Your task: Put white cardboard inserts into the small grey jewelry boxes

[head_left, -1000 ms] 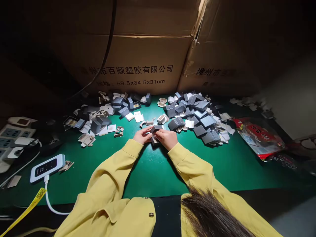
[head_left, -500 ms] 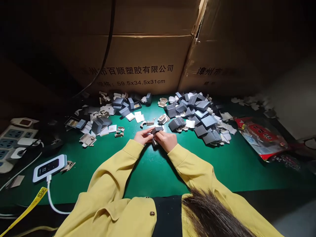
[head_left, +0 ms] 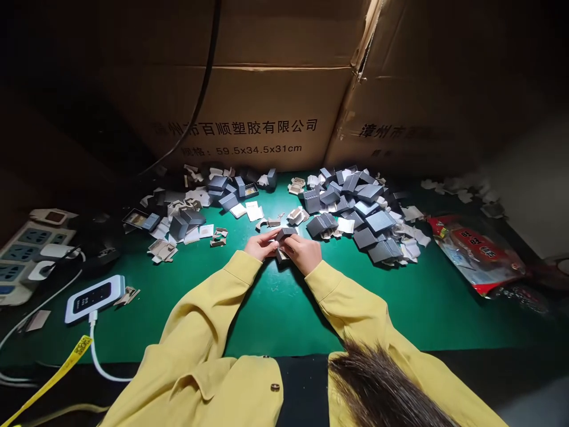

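Both hands meet at the middle of the green table (head_left: 284, 314), around a small dark grey box (head_left: 287, 232). My left hand (head_left: 261, 245) grips the box's left side with fingers closed. My right hand (head_left: 306, 252) is closed on its right side, the fingers partly hiding it. The box's lower part shows just below the fingers, and I cannot make out what is inside. Beyond the hands lies a folded cardboard insert (head_left: 297, 216). Near the left hand are small torn card scraps (head_left: 269, 223).
A heap of grey boxes and white paper (head_left: 380, 221) lies right; another pile of boxes (head_left: 183, 224) lies left. A red-edged plastic bag (head_left: 478, 252) sits far right. A white device with a cable (head_left: 95, 298) and a power strip (head_left: 27, 252) are left. Large cartons (head_left: 249, 95) stand behind.
The whole view has shifted slightly, so the scene sits a little further right. Both hands stay on the grey box with almost the same grip.
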A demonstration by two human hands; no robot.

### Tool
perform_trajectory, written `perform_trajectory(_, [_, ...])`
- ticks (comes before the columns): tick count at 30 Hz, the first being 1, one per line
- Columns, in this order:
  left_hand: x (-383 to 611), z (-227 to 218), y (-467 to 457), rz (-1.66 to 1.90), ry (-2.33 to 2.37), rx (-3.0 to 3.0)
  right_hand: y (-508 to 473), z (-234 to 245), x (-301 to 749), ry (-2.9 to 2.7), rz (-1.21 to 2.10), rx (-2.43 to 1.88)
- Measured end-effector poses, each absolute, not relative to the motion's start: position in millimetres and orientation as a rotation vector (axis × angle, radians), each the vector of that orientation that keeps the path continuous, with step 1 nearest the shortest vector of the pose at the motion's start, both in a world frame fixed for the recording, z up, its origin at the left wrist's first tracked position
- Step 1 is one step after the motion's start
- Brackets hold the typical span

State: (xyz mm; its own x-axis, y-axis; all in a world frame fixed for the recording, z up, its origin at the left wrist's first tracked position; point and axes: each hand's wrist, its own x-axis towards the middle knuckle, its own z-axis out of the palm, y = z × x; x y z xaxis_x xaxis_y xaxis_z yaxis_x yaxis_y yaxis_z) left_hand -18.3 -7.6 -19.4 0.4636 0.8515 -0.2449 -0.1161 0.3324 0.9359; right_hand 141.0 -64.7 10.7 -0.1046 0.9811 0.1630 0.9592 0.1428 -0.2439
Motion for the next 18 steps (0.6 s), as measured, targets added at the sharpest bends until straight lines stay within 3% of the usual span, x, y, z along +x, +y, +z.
perform_trajectory(18, [-14.6, -13.6, -10.3, 0.788, 0.934, 1.072, -62.3, 13.2, 145.3, -2.102, 0.286, -1.873])
